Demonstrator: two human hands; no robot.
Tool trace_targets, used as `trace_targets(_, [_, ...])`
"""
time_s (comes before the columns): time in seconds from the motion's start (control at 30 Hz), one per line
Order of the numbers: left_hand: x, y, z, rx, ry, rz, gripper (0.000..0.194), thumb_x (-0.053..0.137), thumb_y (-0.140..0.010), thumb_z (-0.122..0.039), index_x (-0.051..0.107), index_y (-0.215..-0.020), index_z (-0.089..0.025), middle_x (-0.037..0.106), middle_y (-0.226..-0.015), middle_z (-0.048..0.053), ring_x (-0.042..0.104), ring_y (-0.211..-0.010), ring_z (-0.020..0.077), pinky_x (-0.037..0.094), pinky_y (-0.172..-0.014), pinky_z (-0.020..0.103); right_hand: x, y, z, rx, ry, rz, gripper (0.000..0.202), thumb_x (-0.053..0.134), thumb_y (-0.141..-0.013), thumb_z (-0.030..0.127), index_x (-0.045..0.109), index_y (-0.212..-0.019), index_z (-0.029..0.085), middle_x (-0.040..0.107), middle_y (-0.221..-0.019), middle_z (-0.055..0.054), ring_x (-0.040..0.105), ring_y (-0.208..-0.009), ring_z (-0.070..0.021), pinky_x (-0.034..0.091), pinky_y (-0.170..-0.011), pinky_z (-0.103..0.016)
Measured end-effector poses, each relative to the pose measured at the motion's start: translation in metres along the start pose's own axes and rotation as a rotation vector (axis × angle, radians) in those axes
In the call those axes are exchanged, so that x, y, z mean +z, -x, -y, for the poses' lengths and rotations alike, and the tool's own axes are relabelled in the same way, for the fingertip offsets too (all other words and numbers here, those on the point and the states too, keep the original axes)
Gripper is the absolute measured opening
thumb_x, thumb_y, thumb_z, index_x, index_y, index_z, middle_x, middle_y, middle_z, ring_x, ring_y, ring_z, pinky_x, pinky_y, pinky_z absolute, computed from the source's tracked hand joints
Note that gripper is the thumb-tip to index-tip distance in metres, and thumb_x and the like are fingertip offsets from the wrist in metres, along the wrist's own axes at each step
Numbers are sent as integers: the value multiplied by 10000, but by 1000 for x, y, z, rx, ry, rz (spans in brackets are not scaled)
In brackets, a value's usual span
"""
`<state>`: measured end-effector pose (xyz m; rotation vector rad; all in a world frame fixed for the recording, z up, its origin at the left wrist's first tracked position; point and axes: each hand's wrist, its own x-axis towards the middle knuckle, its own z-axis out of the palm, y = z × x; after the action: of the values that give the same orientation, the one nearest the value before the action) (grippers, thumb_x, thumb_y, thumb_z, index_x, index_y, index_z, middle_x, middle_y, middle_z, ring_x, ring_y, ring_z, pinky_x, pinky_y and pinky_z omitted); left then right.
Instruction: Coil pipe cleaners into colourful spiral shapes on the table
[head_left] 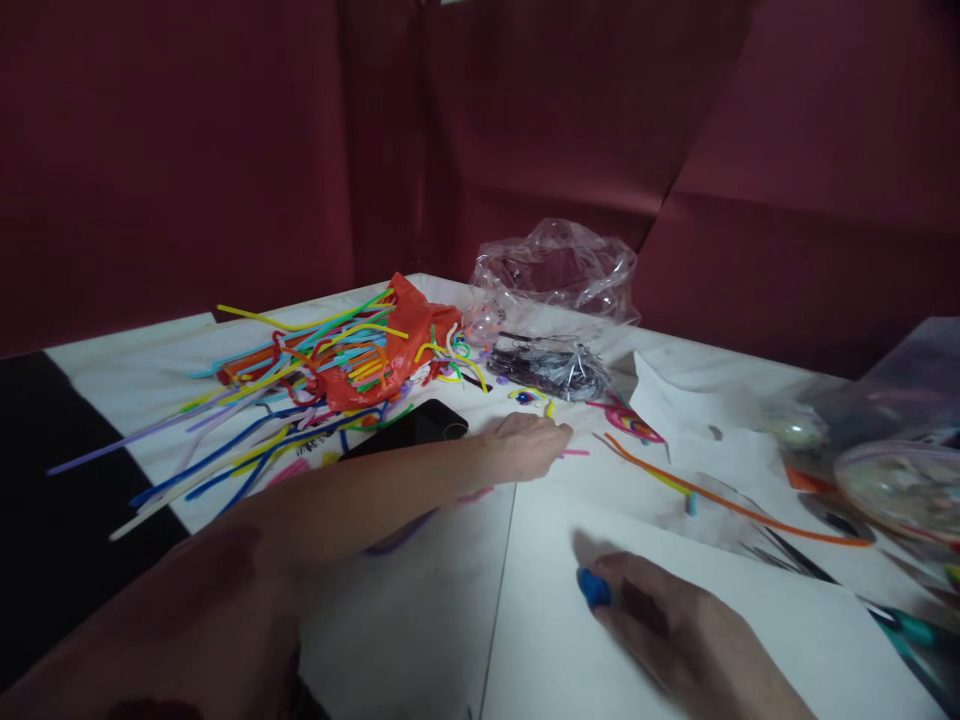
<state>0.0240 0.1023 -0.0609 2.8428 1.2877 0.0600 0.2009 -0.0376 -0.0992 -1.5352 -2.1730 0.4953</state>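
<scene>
My right hand is low on the right over a white sheet, its thumb and fingers closed on a small blue piece. My left hand reaches to the middle of the table, fingers together and pointing right; whatever is under its fingertips is hidden. A short pink stick lies just beside those fingertips. Behind the left hand is a small coiled flower shape in yellow and blue. The black phone lies partly behind my left forearm.
Colourful pipe cleaners and a red bag cover the left. Clear plastic bags stand at the back. On the right are an orange pipe cleaner, a round clear container and teal-handled scissors.
</scene>
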Motion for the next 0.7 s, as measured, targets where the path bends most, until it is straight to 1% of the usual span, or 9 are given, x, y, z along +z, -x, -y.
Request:
trace_targets(0.07, [0, 0, 2, -20, 20, 4, 305, 421, -714, -76, 498, -989, -183, 574, -905, 81, 568, -805, 205, 427, -651, 306, 0, -3, -2, -55, 52, 91, 257, 378, -819, 363, 539, -1003, 286, 524, -1058, 46, 537, -865, -160, 433, -720, -217])
trace_targets(0.1, [-1, 0, 3, -30, 31, 10, 306, 421, -717, -76, 496, -993, -185, 577, -907, 78, 569, -807, 203, 428, -657, 305, 0, -4, -4, -57, 82, 112, 253, 369, -827, 353, 530, -1011, 288, 522, -1064, 45, 541, -862, -163, 439, -699, -222])
trace_targets(0.13, [-2, 0, 4, -40, 44, 15, 303, 422, -721, -77, 497, -994, -186, 580, -915, 77, 569, -817, 203, 429, -666, 303, -1, -5, -6, -41, 110, 111, 247, 367, -831, 353, 523, -1010, 285, 543, -1014, 39, 555, -804, -165, 443, -637, -226])
trace_targets(0.2, [-5, 0, 8, -72, 74, 24, 305, 429, -736, -84, 493, -1016, -185, 582, -950, 75, 563, -853, 200, 431, -691, 298, -1, -6, -7, 5, 141, 83, 230, 382, -821, 366, 512, -986, 273, 571, -822, 33, 552, -631, -166, 403, -499, -232])
trace_targets(0.27, [-8, -2, 13, -116, 113, 35, 308, 455, -758, -109, 480, -1056, -184, 578, -981, 72, 554, -886, 189, 435, -716, 287, -1, -5, -6, 31, 155, 65, 239, 391, -818, 378, 493, -1004, 269, 550, -710, 36, 531, -567, -168, 371, -470, -237])
trace_targets(0.37, [-12, -8, 24, -176, 182, 61, 290, 485, -818, -224, 469, -1101, -160, 558, -1007, 68, 550, -875, 166, 459, -728, 310, -1, -3, -2, 31, 159, 61, 266, 396, -825, 404, 475, -1044, 275, 539, -684, 39, 529, -563, -167, 368, -485, -237])
trace_targets(0.47, [-14, -11, 33, -221, 224, 65, 324, 468, -843, -322, 476, -1110, -137, 531, -1044, 73, 548, -862, 157, 479, -726, 353, -1, -3, -1, 30, 178, 57, 302, 385, -839, 424, 478, -1082, 272, 542, -700, 19, 530, -567, -175, 372, -488, -242])
trace_targets(0.57, [-17, -9, 36, -255, 201, 0, 310, 468, -843, -273, 467, -1121, -137, 521, -1068, 87, 530, -924, 181, 461, -768, 365, 0, -4, -7, 25, 179, 76, 349, 397, -837, 434, 470, -1137, 271, 541, -700, 6, 529, -558, -180, 376, -479, -242])
trace_targets(0.7, [-19, 0, 21, -258, 118, -109, 278, 372, -840, -137, 487, -1093, -132, 478, -1139, 134, 447, -1072, 243, 373, -879, 400, 1, -3, -10, 25, 168, 88, 348, 406, -832, 424, 458, -1151, 296, 551, -733, 19, 543, -606, -178, 390, -508, -235])
